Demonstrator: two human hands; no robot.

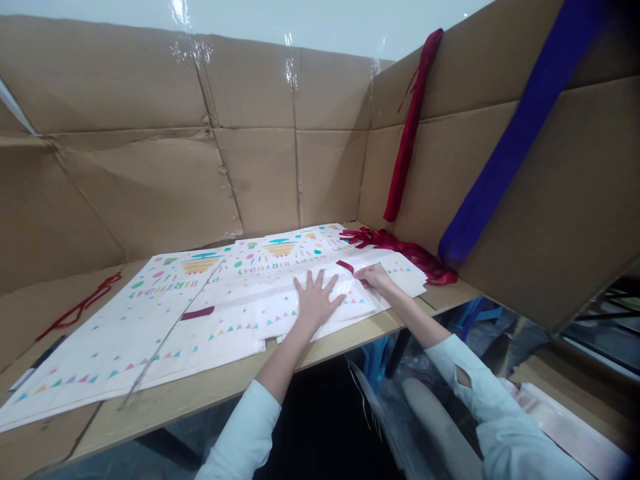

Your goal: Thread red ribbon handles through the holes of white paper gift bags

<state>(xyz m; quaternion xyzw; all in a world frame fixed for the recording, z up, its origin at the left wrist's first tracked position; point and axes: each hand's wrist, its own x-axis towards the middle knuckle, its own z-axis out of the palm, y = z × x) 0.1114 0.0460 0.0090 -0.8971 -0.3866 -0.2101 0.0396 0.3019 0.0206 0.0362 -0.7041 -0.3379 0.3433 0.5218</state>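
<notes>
My left hand [314, 300] lies flat, fingers spread, on the white paper bag [260, 310]. My right hand [373, 277] pinches its dark red ribbon [346, 267] on the table [210, 387]

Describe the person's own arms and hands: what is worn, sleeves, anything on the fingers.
Both arms wear long, pale light-blue sleeves pushed up short of the wrists. The left hand and right hand are bare: no gloves, and no rings or watch can be made out. The right sleeve shows a small slit opening.
</notes>
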